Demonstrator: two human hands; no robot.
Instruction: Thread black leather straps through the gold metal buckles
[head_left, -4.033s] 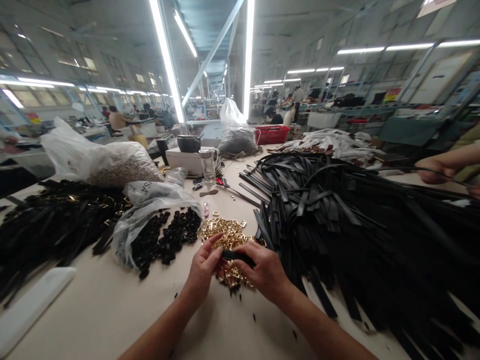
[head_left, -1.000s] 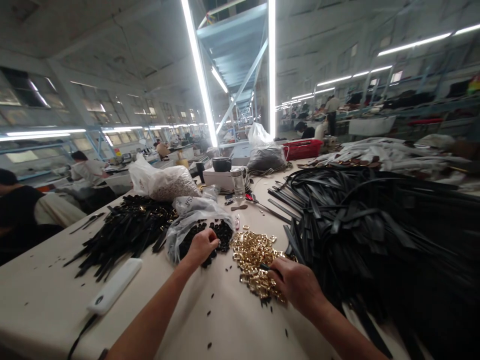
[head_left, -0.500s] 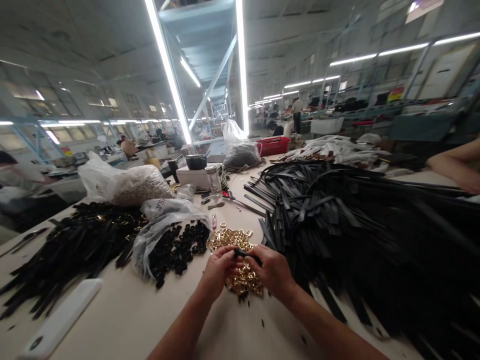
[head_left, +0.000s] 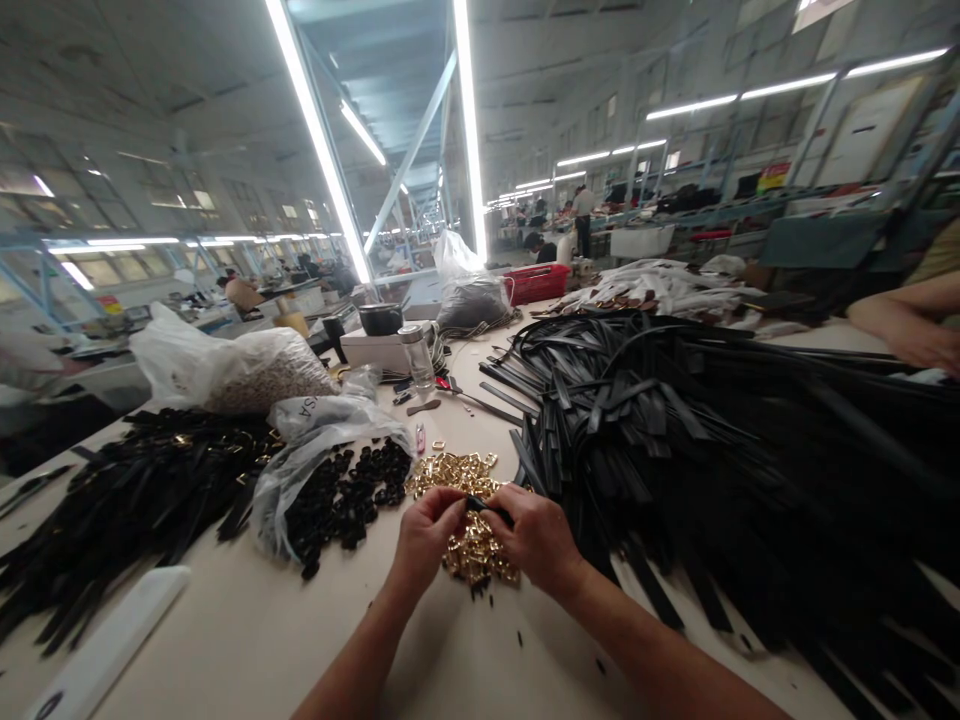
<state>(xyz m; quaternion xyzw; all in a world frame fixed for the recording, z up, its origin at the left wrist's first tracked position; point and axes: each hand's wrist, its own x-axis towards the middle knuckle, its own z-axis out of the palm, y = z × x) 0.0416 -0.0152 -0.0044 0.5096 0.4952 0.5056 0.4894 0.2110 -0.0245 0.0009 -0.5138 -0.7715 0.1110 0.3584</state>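
Between my two hands is a black strap point(head_left: 475, 503), held above a pile of gold metal buckles point(head_left: 480, 555). My left hand point(head_left: 429, 530) pinches its left end between thumb and fingers. My right hand point(head_left: 531, 530) is closed on the other end, and the fingers hide much of it. Whether a buckle sits on the strap, I cannot tell. Left of the buckles, small black loops point(head_left: 352, 495) spill from a clear plastic bag point(head_left: 276, 510). A large heap of long black straps point(head_left: 637, 400) lies to the right of my right hand.
More black straps with gold parts point(head_left: 142, 490) lie at the left. A white long object point(head_left: 112, 635) rests at the front left. Behind stand a glass jar point(head_left: 417, 358), a filled plastic bag point(head_left: 255, 365) and a red basket point(head_left: 536, 283). Another person's arm point(head_left: 900, 325) reaches in at the right.
The view has shifted slightly, so most things appear further left. My fingers have drawn closer together on the strap. The other person's arm at the right shows more.
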